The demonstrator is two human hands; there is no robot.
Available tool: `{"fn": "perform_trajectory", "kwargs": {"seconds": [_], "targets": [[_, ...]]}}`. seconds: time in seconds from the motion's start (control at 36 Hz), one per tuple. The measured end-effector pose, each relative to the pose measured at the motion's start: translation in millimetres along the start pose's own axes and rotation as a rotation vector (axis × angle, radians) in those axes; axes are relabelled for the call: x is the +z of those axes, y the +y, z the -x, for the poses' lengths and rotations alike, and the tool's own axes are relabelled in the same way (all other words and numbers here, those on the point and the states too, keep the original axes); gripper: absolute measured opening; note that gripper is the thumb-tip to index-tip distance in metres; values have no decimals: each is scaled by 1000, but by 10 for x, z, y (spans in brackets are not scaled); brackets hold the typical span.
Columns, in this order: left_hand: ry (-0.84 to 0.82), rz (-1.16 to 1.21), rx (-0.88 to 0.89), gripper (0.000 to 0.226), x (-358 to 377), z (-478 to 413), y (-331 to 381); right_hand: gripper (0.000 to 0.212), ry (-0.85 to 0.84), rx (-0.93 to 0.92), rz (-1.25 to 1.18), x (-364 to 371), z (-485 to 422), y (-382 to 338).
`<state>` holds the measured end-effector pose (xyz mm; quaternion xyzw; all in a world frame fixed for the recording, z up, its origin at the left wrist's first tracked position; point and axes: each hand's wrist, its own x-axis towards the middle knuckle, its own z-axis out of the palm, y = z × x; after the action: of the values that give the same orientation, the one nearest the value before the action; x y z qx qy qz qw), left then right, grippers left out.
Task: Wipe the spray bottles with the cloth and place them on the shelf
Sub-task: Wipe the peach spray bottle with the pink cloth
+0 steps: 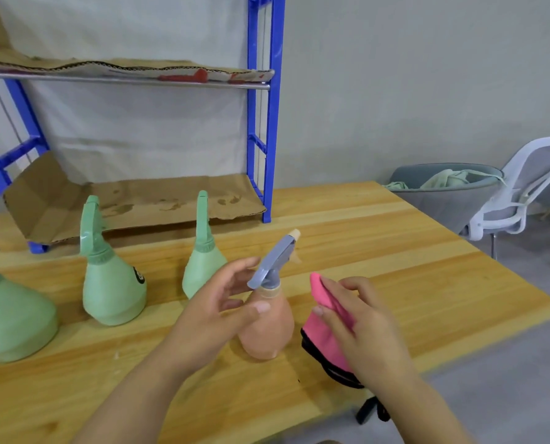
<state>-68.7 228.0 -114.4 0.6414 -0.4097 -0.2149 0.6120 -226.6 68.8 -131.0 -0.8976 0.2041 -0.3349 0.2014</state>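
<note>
Peach plastic spray bottle [266, 325] stands on the wooden surface [395, 251], left hand [216, 302] spread open beside its neck, right hand [360, 325] pinching the soft pink cloth [323, 338]; probably light, slippery, best gripped below the trigger.

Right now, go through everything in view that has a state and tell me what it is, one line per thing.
Peach spray bottle: upright on the table, left hand around it, grip loose.
Pink cloth: held in the right hand, beside the bottle, apart from it.
Three green spray bottles: upright on the table, untouched.
Blue shelf: cardboard-lined, no bottles on it.
Table: bottles on it.
</note>
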Motion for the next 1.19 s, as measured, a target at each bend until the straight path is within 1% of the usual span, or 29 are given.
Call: {"fn": "perform_trajectory", "kwargs": {"seconds": [0.06,0.11,0.14,0.31,0.44,0.53,0.61,0.72,0.78,0.83,0.89,0.97,1.06,1.11,1.14,1.19], "targets": [[70,56,28,53,27,8,12,45,34,5,-35,14,-14,-44],[154,84,58,27,59,-2,36,42,99,-15,-88,23,-43,-82],[175,91,68,21,79,-3,58,42,126,-26,-121,28,-62,-102],[269,71,15,25,122,-20,103,37,266,-129,-272,49,-227,-250],[282,95,-32,23,124,-27,121,31,332,-225,-251,146,-349,-325],[270,87,-34,24,114,-17,117,26,350,-342,-198,289,-314,-370],[247,79,-36,24,95,-19,109,21,303,-439,-126,402,-237,-406],[221,79,-27,25,86,-12,124,23,310,-537,14,410,-227,-384],[223,69,-22,25,84,-11,122,24,324,-521,27,388,-253,-329],[233,78,-23,24,86,-12,115,28,343,-452,-36,367,-278,-281],[240,90,-21,23,94,-12,112,22,347,-409,-93,360,-278,-266],[237,101,-13,21,100,-6,118,21,271,-437,-110,396,-209,-275],[215,108,-1,20,105,-13,134,29,214,-479,-44,416,-149,-259],[205,117,19,14,125,-29,161,30,222,-479,-6,390,-163,-239],[204,121,30,12,141,-40,179,28,233,-469,-7,372,-178,-229],[218,109,58,21,179,-74,199,22,252,-430,-51,327,-215,-233]]}}
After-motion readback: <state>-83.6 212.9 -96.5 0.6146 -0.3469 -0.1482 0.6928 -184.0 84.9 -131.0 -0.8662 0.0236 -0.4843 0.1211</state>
